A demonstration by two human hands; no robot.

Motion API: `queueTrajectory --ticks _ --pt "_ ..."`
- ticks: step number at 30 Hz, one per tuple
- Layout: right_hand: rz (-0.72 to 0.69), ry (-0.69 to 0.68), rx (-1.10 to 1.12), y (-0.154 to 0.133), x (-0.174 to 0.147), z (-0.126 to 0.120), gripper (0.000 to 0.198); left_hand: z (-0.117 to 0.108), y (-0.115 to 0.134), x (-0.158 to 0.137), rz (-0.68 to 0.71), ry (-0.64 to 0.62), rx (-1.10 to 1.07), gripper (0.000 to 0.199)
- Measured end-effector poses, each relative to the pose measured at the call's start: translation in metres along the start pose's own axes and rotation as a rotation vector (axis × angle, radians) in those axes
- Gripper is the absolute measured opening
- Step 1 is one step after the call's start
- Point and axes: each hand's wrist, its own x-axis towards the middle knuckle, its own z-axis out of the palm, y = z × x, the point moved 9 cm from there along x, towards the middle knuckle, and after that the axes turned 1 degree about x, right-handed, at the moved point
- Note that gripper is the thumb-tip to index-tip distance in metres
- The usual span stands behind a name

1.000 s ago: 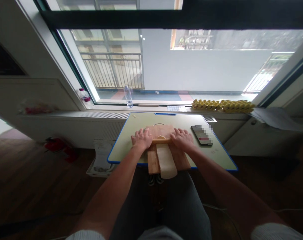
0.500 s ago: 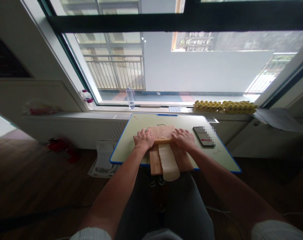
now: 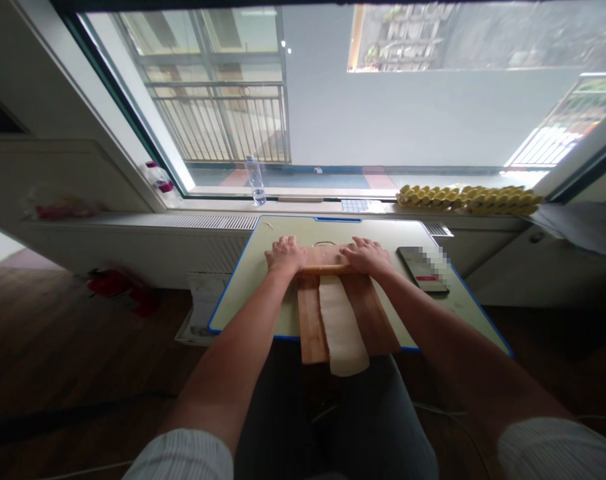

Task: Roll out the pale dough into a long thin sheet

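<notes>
Resting palms-down over the ends of a rolling pin (image 3: 327, 270), the left hand (image 3: 286, 255) and right hand (image 3: 367, 255) lie apart; whether their fingers close around it cannot be told. The pin crosses a wooden board (image 3: 313, 320), and a dough strip (image 3: 343, 327) runs from it past the near edge of the table (image 3: 383, 230). Beyond the far left corner, a clear bottle (image 3: 255, 180) seems to hold a little liquid; beyond the far right stand egg trays (image 3: 467, 199). Below the left edge, a white bin (image 3: 195, 341) holds pale stuff, too dim to name.

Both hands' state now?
Left hand: open, palm down on the slim tan wooden rolling pin.
Right hand: open, palm down on the same rolling pin.
</notes>
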Motion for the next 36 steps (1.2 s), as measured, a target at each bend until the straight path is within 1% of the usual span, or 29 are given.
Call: queueTrajectory --ticks 2,7,12,14,16,18,20,21,25,28,30,33,36 --pt "0.02 0.0 0.016 0.001 0.004 -0.001 0.086 0.0 0.001 0.004 0.004 -0.008 -0.001 0.051" --pt "0.024 0.003 0.002 -0.001 0.005 -0.002 0.084 0.002 0.001 0.006 0.012 -0.021 -0.006 0.049" --pt "0.025 -0.002 -0.007 0.0 -0.005 -0.001 0.081 0.002 0.001 0.0 0.025 -0.017 0.003 0.048" --pt "0.02 -0.007 -0.034 0.001 -0.012 0.0 0.077 0.003 0.001 -0.005 0.036 -0.025 0.012 0.049" --pt "-0.03 -0.016 -0.093 -0.001 -0.02 0.001 0.069 0.004 0.002 -0.011 0.052 -0.043 0.017 0.051" --pt "-0.121 -0.022 -0.167 -0.008 -0.03 0.001 0.061 0.006 0.001 -0.017 0.066 -0.062 0.023 0.052" --pt "-0.181 -0.01 -0.22 -0.015 -0.042 0.0 0.057 0.008 0.0 -0.025 0.072 -0.075 0.026 0.054" --pt "-0.181 0.006 -0.23 -0.016 -0.048 -0.003 0.057 0.008 0.0 -0.03 0.072 -0.079 0.026 0.056" --pt "-0.113 0.086 -0.23 -0.016 -0.074 -0.014 0.058 0.006 -0.002 -0.054 0.061 -0.074 0.019 0.058" --pt "-0.157 0.125 -0.259 -0.021 -0.098 -0.015 0.052 0.0 -0.002 -0.078 0.075 -0.026 0.026 0.057" --pt "-0.142 0.17 -0.251 -0.017 -0.112 -0.015 0.051 -0.005 -0.001 -0.096 0.096 0.031 0.036 0.055" --pt "-0.121 0.232 -0.215 -0.01 -0.129 -0.01 0.056 -0.008 0.0 -0.118 0.132 0.101 0.029 0.057" --pt "-0.098 0.264 -0.189 -0.005 -0.137 -0.006 0.061 -0.006 -0.001 -0.128 0.134 0.123 0.026 0.059"
